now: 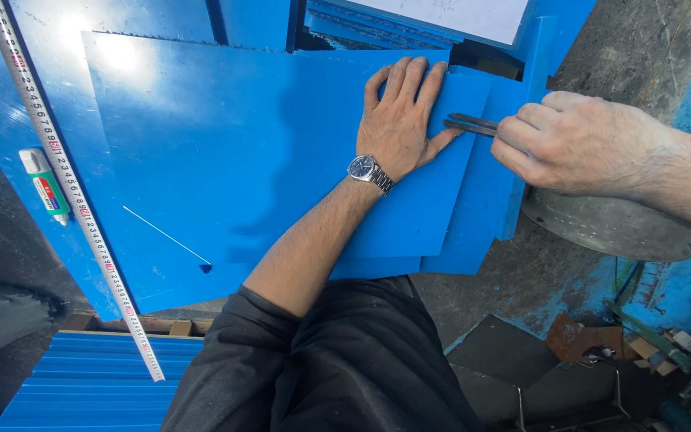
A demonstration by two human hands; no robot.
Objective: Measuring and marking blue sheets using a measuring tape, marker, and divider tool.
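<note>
On the blue sheet point(225, 152), which lies across a stack of more blue sheets point(473, 200), the left hand point(400, 120) is spread flat, fingers together and palm down, pinning the top sheet near its right edge; it grips nothing. The right hand point(573, 144) is closed round a dark metal blade point(470, 124), of which only the slim front part shows past the knuckles, its tip lying just beside the left thumb and forefinger. That closeness is the chief risk as I judge it: if the blade slips or jumps on the smooth sheet, it would run straight toward the left hand, which sits right in its line. A second risk is the sheet itself sliding, since it overhangs the ones beneath and is held at one spot only; a hard push could shift it and spoil the line. Glare from the sun on the upper left of the sheet could also hide a fine mark. A thin white scored line point(167, 235) shows lower down the sheet, well apart from both hands. The steel rule point(73, 192) lies slantwise along the sheet's left side, far from the blade, with a green and white marker point(45, 186) touching or just beside it. A wristwatch point(369, 171) sits on the left wrist, and a grey metal disc point(601, 228) rests below the right hand.
</note>
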